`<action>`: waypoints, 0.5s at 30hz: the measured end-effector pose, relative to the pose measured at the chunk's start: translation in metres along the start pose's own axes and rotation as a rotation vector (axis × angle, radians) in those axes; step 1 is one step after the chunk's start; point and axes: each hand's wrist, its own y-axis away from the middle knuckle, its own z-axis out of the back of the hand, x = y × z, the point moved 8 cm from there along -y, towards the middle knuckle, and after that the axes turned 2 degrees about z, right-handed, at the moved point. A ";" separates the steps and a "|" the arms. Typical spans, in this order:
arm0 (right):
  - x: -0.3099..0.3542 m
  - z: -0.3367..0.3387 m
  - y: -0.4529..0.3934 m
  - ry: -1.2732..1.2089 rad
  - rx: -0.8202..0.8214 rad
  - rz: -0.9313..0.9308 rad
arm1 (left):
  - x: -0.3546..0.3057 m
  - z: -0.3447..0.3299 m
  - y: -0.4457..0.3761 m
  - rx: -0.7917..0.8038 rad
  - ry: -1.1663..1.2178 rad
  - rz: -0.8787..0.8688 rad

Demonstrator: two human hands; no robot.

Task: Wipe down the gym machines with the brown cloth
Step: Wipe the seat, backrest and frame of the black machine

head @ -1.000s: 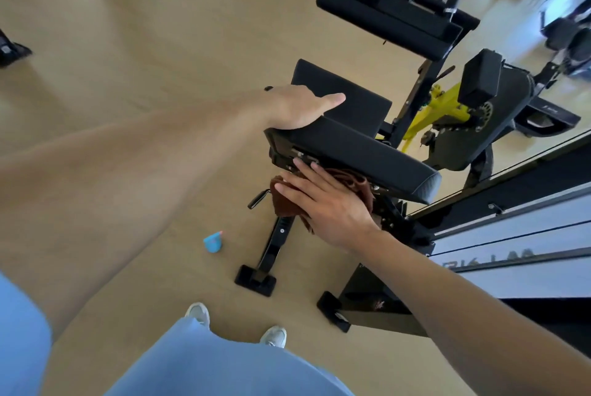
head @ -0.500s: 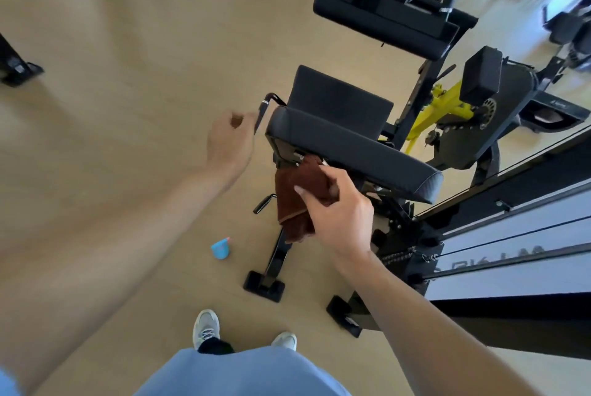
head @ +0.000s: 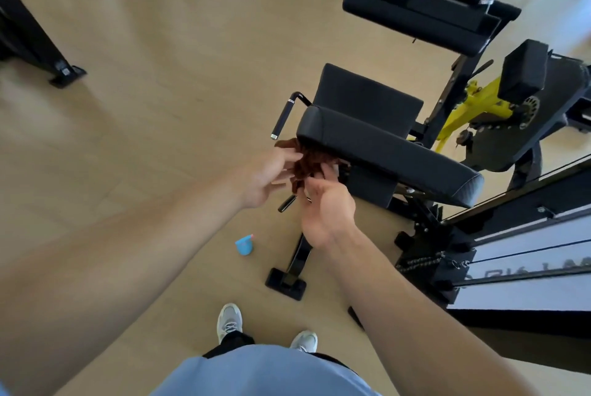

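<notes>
The brown cloth [head: 305, 160] hangs bunched in front of the near edge of the black padded seat [head: 383, 152] of a gym machine. My left hand [head: 271, 176] meets it from the left, fingertips on the fabric. My right hand [head: 326, 207] holds it from below, fingers curled into its lower folds. Both hands are just off the seat's left front corner, under a black handle with a chrome tip [head: 284, 119]. Much of the cloth is hidden by my fingers.
A small blue cup [head: 244, 245] stands on the wooden floor by the machine's black foot [head: 286, 283]. Yellow and black machine parts [head: 479, 108] and a white panelled frame [head: 527, 251] are to the right, another padded bench [head: 422, 12] behind. My shoes [head: 228, 322] are below.
My left hand left the seat pad, swung off to the side, then came in to the cloth. My right hand pulled the cloth out from under the seat toward its left corner.
</notes>
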 end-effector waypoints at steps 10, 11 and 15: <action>-0.006 0.011 0.003 0.418 -0.048 0.176 | -0.003 -0.016 -0.014 0.114 -0.447 -0.211; -0.007 0.016 0.006 0.422 -0.052 0.189 | -0.003 -0.015 -0.014 0.150 -0.474 -0.218; -0.004 0.015 -0.021 0.705 -0.057 0.227 | -0.011 -0.013 -0.026 0.184 -0.777 -0.271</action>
